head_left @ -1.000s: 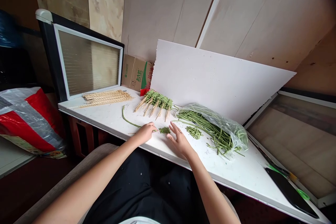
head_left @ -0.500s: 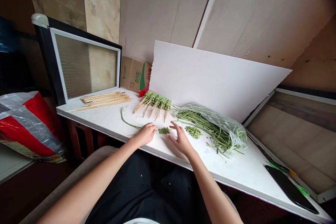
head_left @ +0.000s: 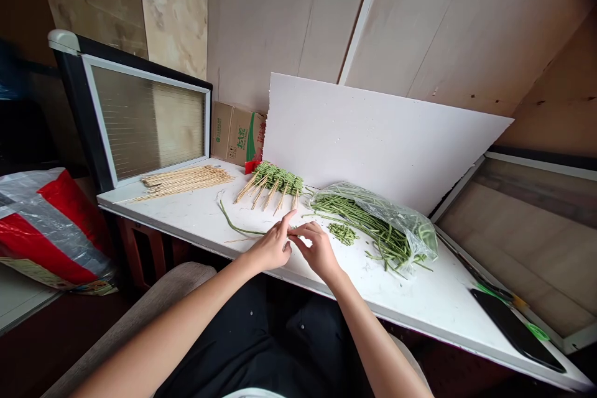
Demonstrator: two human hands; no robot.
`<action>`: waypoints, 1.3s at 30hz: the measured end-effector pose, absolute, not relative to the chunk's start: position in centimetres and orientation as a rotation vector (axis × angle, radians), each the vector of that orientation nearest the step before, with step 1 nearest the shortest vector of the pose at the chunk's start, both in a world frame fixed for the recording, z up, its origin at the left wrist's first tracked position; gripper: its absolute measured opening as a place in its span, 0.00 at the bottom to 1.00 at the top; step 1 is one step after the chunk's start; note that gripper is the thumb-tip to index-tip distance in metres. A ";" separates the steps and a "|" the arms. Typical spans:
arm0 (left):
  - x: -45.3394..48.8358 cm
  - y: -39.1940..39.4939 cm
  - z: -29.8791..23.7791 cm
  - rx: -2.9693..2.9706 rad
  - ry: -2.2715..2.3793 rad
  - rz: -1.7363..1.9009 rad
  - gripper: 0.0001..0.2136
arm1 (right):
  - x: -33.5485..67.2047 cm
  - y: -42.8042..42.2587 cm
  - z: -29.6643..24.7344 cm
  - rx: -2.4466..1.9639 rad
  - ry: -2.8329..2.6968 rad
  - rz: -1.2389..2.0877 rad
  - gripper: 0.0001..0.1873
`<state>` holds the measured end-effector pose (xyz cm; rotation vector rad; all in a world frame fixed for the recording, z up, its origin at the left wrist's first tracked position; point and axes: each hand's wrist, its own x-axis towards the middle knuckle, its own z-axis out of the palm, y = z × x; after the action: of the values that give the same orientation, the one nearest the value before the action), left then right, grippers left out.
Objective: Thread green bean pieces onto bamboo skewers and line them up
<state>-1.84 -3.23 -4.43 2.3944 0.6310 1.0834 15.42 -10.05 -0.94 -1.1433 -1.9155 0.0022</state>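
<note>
A long green bean (head_left: 228, 219) curves over the white table (head_left: 196, 214) and runs in under my left hand (head_left: 272, 249). That hand is closed around the bean, its index finger pointing up. Against its fingertips, the thumb and index finger of my right hand (head_left: 318, 250) pinch together, with a speck of green between them. The short row of cut bean pieces is hidden behind both hands. A thin skewer (head_left: 240, 240) lies by my left wrist. To the right of my right hand is a small pile of cut bean pieces (head_left: 342, 234).
Behind the hands lie stacked skewered beans (head_left: 277, 177). Bare skewers (head_left: 186, 180) are at the left. A clear plastic bag (head_left: 396, 205) of long beans (head_left: 347, 206) sits at the right, and a black phone (head_left: 517, 328) near the right end. A white board (head_left: 373, 137) stands behind.
My right hand has moved left and closed, from apart and open to pinching at my left fingertips. My left hand has shifted slightly right. The row of bean pieces is now covered.
</note>
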 end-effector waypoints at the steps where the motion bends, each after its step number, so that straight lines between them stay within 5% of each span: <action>1: -1.9 -3.1 -4.2 2.402 0.636 1.093 0.39 | 15.7 -9.9 -1.0 -1.141 -1.899 -0.014 0.09; 5: -2.4 -1.7 -3.6 2.446 0.657 1.124 0.13 | 17.0 -9.6 -0.9 -1.132 -1.817 -0.053 0.16; 7: -2.7 -1.1 -3.3 2.477 0.643 1.147 0.08 | 17.3 -9.6 -0.7 -1.139 -1.801 -0.056 0.18; 16: -2.7 -2.4 -1.8 2.535 0.519 1.269 0.11 | 16.7 -10.2 0.3 -1.049 -1.814 -0.134 0.05; 39: -2.4 -6.5 2.0 2.071 0.294 1.262 0.14 | 14.7 -10.7 0.6 -0.786 -1.454 0.645 0.23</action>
<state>-2.42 -6.46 1.96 2.0711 0.2936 1.2615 14.69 -10.73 0.56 -0.7861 -1.4541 0.6448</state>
